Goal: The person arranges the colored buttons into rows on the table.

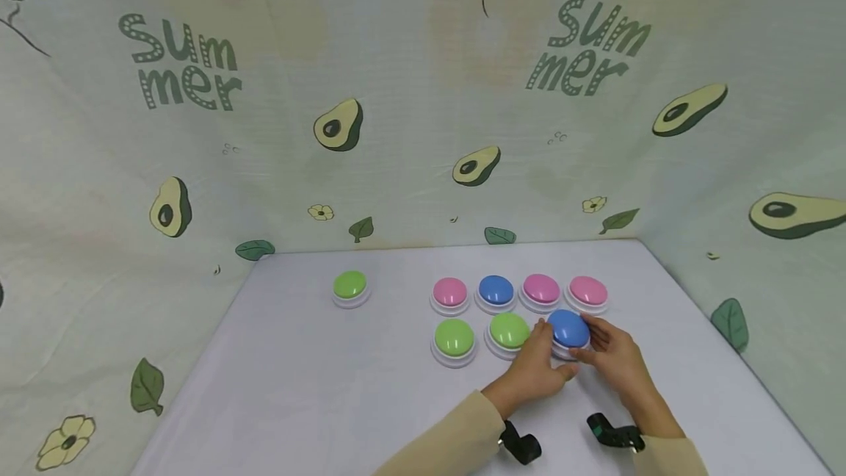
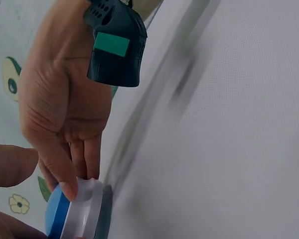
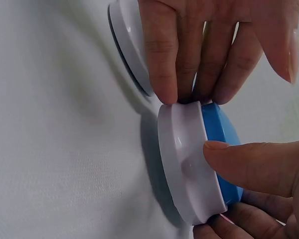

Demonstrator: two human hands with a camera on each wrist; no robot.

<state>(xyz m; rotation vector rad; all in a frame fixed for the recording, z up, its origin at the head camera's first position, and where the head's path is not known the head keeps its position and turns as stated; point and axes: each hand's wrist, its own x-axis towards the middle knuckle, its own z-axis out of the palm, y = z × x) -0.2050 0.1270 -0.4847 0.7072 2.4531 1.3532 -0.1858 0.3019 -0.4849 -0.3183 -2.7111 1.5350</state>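
A domed blue push button (image 1: 568, 329) on a round white base is between my two hands at the front right of the group. My right hand (image 1: 620, 364) grips its right side, the thumb on the near side and the fingers around the far side. From the left, my left hand (image 1: 535, 367) touches the white base with nearly straight fingertips, as the right wrist view shows; its thumb stands apart from the button. A green button (image 1: 509, 330) sits just left of my left hand, partly covered by it. Whether the held button's base fully meets the table cannot be told.
Behind stands a row with a pink button (image 1: 450, 292), a blue one (image 1: 496, 290) and two more pink ones (image 1: 541, 289). Another green button (image 1: 454, 338) is at the front left of the group. A lone green button (image 1: 349, 285) stands far left on the white table (image 1: 317, 388).
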